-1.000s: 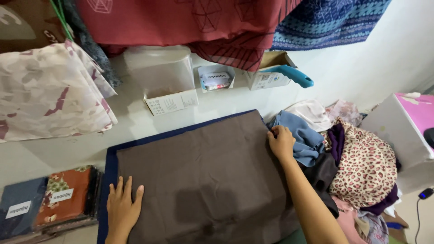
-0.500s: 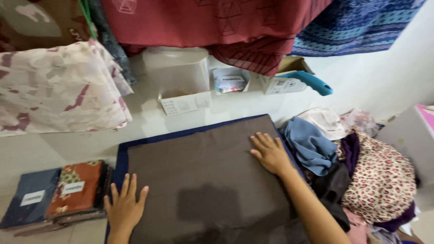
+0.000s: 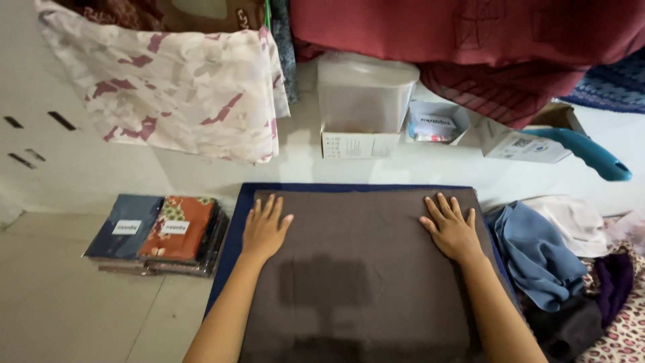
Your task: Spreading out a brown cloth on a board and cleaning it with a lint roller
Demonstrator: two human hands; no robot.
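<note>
Both palms are pressed flat with fingers spread, gripping nothing: my left hand (image 3: 263, 232) lies on the near-left part of the folded dark brown cloth (image 3: 366, 275), my right hand (image 3: 451, 230) on its far-right part, well apart from each other. That brown cloth sits spread on a dark blue mat (image 3: 235, 232), whose edge shows along the left and far sides. A darker square patch marks the cloth between my forearms. Left of the mat I see a stack of flat packaged fabrics (image 3: 158, 232), one navy and one orange-patterned, each with a white label. Right of the mat lies a heap of loose clothes (image 3: 561, 269), a blue-grey piece on top. Beyond the mat stands a white plastic container (image 3: 363, 94), with a pale floral sheet (image 3: 175, 94) hanging to its left and red fabric (image 3: 470, 33) above
</note>
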